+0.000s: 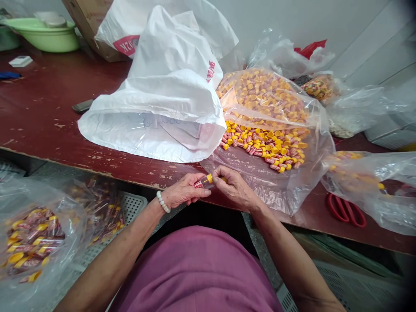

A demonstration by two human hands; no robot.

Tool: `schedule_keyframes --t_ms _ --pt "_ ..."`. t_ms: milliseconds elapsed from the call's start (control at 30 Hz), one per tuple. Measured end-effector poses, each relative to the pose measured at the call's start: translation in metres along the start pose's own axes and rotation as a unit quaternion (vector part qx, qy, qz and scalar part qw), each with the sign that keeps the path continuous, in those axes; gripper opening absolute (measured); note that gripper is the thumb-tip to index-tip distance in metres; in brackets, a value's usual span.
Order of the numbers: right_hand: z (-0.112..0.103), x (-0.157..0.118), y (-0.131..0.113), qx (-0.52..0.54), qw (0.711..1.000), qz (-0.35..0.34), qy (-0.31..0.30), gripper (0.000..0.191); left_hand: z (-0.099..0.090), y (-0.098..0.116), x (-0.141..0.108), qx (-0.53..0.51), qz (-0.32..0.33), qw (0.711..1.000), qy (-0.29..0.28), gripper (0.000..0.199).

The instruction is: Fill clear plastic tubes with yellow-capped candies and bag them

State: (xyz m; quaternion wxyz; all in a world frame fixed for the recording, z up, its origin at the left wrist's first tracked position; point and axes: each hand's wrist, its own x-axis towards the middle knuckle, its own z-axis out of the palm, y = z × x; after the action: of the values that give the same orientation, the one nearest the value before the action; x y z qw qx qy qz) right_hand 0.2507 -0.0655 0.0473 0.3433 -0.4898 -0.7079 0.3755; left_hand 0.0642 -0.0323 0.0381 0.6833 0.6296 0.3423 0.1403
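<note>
a workshop, by its scuffed table (pixel 55 102) and bulk bags (pixel 316 123) of yellow-and-red pieces (pixel 276 149).

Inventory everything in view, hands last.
tube: 1, clear, yellow top, centre
capped pieces: many, red and yellow, right of centre
clear bag: 1, transparent, holding pieces
sacks: at least 2, white, upper middle
basin: 1, light green, upper left
carton: 1, brown, upper left
flat object: 1, dark, beside sacks
scissors: 1, red handles, right
filled bags: several, clear, right and lower left
table: 1, dark red, middle
bracelet: 1, whitish, left wrist
shirt: 1, purple, bottom
left hand: 1, bare, holding tube
right hand: 1, bare, pinching yellow piece
</note>
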Motion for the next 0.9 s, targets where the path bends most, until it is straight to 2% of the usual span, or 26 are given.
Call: schedule_keyframes --t_ms 267,433,500,567,667,767,833,900 --pt "-0.002 -0.002 -0.002 0.152 0.984 0.073 -0.050 0.018 -0.008 -0.006 0.003 -0.122 -0.034 0.988 -0.084 0.030" --pt "0.000 -0.002 0.000 0.248 0.959 0.119 -0.075 0.021 -0.012 -0.004 0.005 -0.158 -0.075 0.977 -0.119 0.034" --pt "-0.002 -0.002 0.004 0.292 0.946 0.123 -0.073 0.022 -0.015 -0.005 0.004 -0.180 -0.091 0.971 -0.132 0.037" --pt "-0.007 -0.003 0.007 0.337 0.934 0.114 -0.044 0.023 -0.018 -0.007 0.002 -0.213 -0.104 0.962 -0.139 0.037" --pt "-0.015 -0.003 0.008 0.305 0.948 0.089 -0.001 0.020 -0.021 -0.009 0.001 -0.240 -0.111 0.955 -0.132 0.034" --pt "-0.012 -0.003 0.004 0.202 0.978 0.057 -0.019 0.032 -0.019 -0.010 0.002 -0.243 -0.104 0.955 -0.135 0.030" --pt "-0.005 -0.004 0.003 0.187 0.981 0.037 -0.036 0.036 -0.015 -0.009 0.004 -0.252 -0.097 0.952 -0.143 0.028" --pt "0.001 -0.004 0.004 0.199 0.979 0.027 -0.041 0.030 -0.012 -0.008 0.004 -0.260 -0.098 0.949 -0.152 0.028"
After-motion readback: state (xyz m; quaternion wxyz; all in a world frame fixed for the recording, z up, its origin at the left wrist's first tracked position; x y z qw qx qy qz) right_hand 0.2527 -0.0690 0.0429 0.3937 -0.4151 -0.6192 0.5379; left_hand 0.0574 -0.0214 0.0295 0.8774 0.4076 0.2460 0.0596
